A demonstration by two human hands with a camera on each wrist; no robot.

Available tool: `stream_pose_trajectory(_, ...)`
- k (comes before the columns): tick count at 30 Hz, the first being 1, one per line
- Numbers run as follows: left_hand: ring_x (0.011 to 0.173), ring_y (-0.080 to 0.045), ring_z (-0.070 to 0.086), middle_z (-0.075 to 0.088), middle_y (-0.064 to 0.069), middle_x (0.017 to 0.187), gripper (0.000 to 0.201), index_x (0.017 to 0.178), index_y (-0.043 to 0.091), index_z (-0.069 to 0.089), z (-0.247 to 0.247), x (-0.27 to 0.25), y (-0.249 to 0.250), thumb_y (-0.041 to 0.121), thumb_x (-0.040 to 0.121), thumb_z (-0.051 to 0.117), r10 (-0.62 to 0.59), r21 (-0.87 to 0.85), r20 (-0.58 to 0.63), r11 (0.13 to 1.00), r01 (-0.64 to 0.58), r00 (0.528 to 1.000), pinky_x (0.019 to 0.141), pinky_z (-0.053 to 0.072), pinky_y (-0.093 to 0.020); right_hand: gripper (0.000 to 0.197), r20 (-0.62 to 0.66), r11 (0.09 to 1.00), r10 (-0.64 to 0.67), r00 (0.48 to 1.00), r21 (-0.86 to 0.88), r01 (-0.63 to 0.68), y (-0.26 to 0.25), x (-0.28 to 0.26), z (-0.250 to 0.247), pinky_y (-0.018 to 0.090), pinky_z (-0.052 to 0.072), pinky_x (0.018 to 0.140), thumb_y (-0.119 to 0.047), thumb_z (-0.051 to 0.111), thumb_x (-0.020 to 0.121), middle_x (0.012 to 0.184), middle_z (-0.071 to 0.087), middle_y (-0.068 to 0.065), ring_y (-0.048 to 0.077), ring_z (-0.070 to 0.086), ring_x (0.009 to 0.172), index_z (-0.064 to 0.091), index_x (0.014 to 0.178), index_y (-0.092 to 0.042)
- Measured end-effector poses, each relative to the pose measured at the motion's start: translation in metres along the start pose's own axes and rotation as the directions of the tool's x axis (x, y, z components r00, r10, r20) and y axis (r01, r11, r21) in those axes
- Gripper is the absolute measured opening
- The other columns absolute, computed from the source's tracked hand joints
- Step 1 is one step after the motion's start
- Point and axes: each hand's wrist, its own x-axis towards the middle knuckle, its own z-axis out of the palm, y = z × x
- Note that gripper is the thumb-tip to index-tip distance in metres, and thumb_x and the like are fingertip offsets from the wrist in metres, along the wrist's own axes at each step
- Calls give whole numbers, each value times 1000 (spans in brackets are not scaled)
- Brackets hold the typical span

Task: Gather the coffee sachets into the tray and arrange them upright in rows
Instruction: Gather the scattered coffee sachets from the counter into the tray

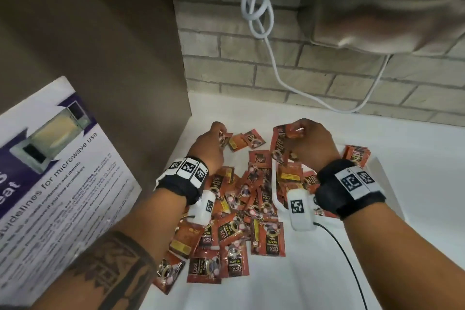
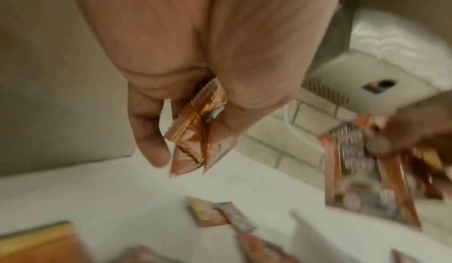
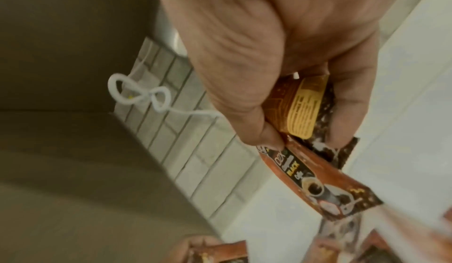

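Sachets (image 1: 241, 211) lie in a loose flat heap on the white counter (image 1: 415, 148), their long axes pointing every way. Just right of the heap, a few stand on edge at the white tray (image 1: 375, 161). Beyond the heap, the left hand (image 1: 210, 145) pinches two small sachets (image 2: 195, 129). The right hand (image 1: 310, 139) grips a sachet bundle (image 1: 279, 143), long axis hanging downward.
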Motion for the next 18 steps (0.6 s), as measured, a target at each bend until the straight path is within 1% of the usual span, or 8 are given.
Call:
stream_pose_trajectory(5,85,-19,59,59,0,103,42,132,21,42,31,-4,58,2,96,54,132,-166,38,978,-124,991,72,45,-25,23,29,984,175,984,33,-176,49,-14,-26,47,63,72,-10,75,72,87,76,3,24,74,76,65,88,-23)
stream_pose_trajectory(7,86,-17,57,56,3,102,38,129,21,44,48,-4,75,5,96,53,171,-190,62,969,-157,983,70,43,-24,20,67,977,211,975,25,-214,59,-19,-27,43,63,74,-10,76,78,97,74,5,25,73,82,63,90,-20)
stream_pose_trajectory(10,93,-21,60,59,1,106,37,130,20,46,70,-6,90,12,95,57,169,-191,148,972,-140,974,72,49,-27,19,196,942,299,934,97,-322,65,-31,-27,32,63,68,-13,74,87,105,70,11,21,70,81,65,103,-11)
stream_pose_trajectory(12,104,-25,63,63,-2,116,44,133,20,47,80,-8,93,20,92,62,142,-164,190,980,-111,971,84,53,-34,22,250,932,343,905,32,-362,66,-38,-29,36,63,73,-27,76,88,92,71,7,21,68,76,65,100,-11)
stream_pose_trajectory(14,109,-26,62,64,-4,122,47,136,20,48,87,-12,95,24,91,65,130,-105,205,988,-110,970,91,53,-36,26,279,941,334,900,-53,-333,69,-42,-32,28,52,55,-41,72,89,72,66,5,17,57,55,68,94,-15)
stream_pose_trajectory(16,111,-25,62,63,-4,125,45,134,19,50,91,-14,96,22,92,66,136,-71,201,990,-124,970,93,53,-37,25,281,949,316,906,-102,-299,71,-44,-33,21,38,48,-45,67,93,69,66,4,11,52,45,66,84,-21)
stream_pose_trajectory(17,111,-24,61,62,-3,126,44,133,19,50,93,-15,96,21,92,66,138,-68,203,990,-127,969,94,53,-37,26,283,953,302,910,-115,-281,74,-43,-33,21,42,53,-43,65,94,78,70,5,13,61,55,62,79,-23)
stream_pose_trajectory(18,112,-23,60,60,-2,127,42,132,21,51,94,-15,96,21,92,66,140,-70,206,989,-129,968,94,52,-37,25,287,957,287,914,-118,-263,72,-44,-33,26,50,65,-41,64,95,91,74,8,18,69,73,59,77,-23)
